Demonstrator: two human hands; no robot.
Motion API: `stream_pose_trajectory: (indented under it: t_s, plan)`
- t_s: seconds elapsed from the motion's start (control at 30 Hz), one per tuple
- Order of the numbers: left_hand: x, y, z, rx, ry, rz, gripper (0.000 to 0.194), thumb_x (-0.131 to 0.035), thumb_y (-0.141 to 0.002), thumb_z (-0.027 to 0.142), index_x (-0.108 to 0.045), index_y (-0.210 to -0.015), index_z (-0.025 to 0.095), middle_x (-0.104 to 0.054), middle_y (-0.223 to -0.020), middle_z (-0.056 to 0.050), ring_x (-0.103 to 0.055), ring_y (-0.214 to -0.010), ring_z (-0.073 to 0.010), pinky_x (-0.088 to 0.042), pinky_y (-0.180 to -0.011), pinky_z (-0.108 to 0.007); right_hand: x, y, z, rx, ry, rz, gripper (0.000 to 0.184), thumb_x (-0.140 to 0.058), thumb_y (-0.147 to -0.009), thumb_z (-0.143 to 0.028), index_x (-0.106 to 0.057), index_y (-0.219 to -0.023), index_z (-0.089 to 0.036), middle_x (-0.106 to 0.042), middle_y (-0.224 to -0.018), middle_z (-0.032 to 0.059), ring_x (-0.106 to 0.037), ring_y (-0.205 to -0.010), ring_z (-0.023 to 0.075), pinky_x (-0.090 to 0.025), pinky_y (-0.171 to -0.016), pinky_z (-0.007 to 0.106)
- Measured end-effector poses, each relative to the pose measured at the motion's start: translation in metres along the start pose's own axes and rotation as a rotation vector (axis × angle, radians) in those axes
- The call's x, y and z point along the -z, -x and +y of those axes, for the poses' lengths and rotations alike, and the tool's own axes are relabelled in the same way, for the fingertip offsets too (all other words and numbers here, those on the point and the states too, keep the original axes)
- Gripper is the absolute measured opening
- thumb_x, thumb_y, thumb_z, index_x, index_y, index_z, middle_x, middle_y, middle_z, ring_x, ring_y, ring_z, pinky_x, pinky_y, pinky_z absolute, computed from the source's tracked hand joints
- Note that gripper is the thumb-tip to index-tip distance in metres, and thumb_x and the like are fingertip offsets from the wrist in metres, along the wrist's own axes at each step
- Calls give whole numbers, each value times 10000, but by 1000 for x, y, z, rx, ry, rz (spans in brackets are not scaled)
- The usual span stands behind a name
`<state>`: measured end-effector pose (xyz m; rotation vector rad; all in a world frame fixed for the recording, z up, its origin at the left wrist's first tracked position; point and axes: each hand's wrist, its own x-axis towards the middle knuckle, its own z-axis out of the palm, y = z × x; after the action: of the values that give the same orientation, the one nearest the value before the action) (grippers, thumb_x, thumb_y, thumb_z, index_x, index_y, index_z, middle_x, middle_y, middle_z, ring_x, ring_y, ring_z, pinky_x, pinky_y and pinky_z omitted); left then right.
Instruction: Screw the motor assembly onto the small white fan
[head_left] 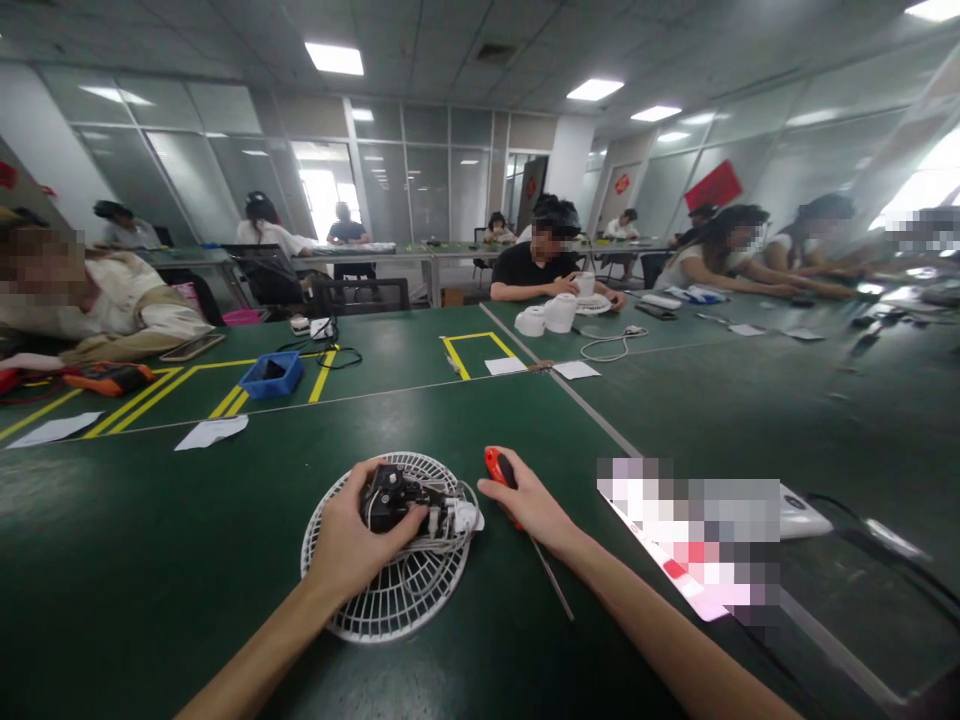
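My left hand (356, 545) is wrapped around a black fan motor (386, 500) with white plastic parts and pale wires at its right end. Beneath the motor lies a round white fan grille (375, 610), flat on the green table. To the right, my right hand (532, 500) closes over the red and black handle of a screwdriver (551, 580). The screwdriver's thin metal shaft points down toward me, low over the table or resting on it. A gap separates the screwdriver from the grille.
A blue tray (271, 375) sits beyond the grille at left. At right lie a bright, partly blurred-out screen (705, 600) and a white device (806, 515) with a cable. Across the green table (285, 620), a person (536, 265) handles white parts (559, 313); others sit around.
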<state>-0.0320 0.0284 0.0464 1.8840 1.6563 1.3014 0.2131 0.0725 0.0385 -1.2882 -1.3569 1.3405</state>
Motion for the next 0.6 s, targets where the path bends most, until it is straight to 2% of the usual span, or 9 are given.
stream_pose_trajectory:
  t_s: [0.07, 0.1, 0.13, 0.27, 0.4, 0.5, 0.6]
  plan:
    - [1, 0, 0, -25, 1, -12, 467, -744, -760, 465, -589, -1123, 217, -723, -1018, -41, -723, -917, -235, -600, -854, -386, 0, -6, 1, 183, 406, 63, 435, -691, -828, -246, -567, -1245, -239, -677, -1019, 17, -641, -868, 195, -479, -764, 301]
    - [2, 0, -1, -29, 1, -15, 458, -734, -768, 456, -584, -1127, 215, -722, -1023, -43, -721, -924, -235, -598, -857, -385, -1, -8, 3, 255, 619, 77, 410, -641, -866, -243, -552, -1266, -230, -686, -1050, 36, -650, -890, 212, -486, -800, 327]
    - [2, 0, -1, -27, 0, -14, 454, -729, -769, 448, -581, -1129, 214, -721, -1023, -43, -720, -925, -233, -597, -856, -382, -3, -10, 7, 277, 697, 86, 402, -621, -872, -217, -553, -1268, -212, -692, -1054, 58, -652, -897, 228, -486, -824, 351]
    - [2, 0, 1, -5, 1, -12, 454, -731, -747, 427, -579, -1117, 212, -717, -1007, -35, -715, -908, -224, -595, -846, -367, -9, -11, 22, 335, 819, 135, 413, -624, -825, -139, -597, -1236, -164, -668, -1139, 147, -599, -1045, 316, -450, -937, 453]
    - [2, -1, 5, 39, 28, -29, 452, -730, -726, 426, -582, -1094, 210, -715, -977, -24, -709, -878, -218, -590, -825, -353, -7, -11, 27, 415, 873, 201, 388, -561, -889, -149, -600, -1275, -151, -598, -1276, 194, -504, -1202, 357, -403, -1009, 499]
    - [4, -3, 7, 87, 27, -60, 472, -744, -712, 439, -583, -1095, 215, -719, -969, -19, -707, -880, -224, -584, -827, -358, -1, -12, 26, 442, 885, 235, 297, -474, -938, -140, -642, -1182, -160, -613, -1255, 192, -497, -1224, 354, -392, -1024, 509]
    - [11, -5, 6, 116, 29, -90, 496, -752, -695, 453, -586, -1097, 216, -729, -1001, -30, -710, -911, -240, -582, -840, -373, 5, -15, 27, 457, 867, 252, 288, -461, -931, -130, -647, -1148, -167, -632, -1243, 180, -514, -1229, 347, -388, -1040, 518]
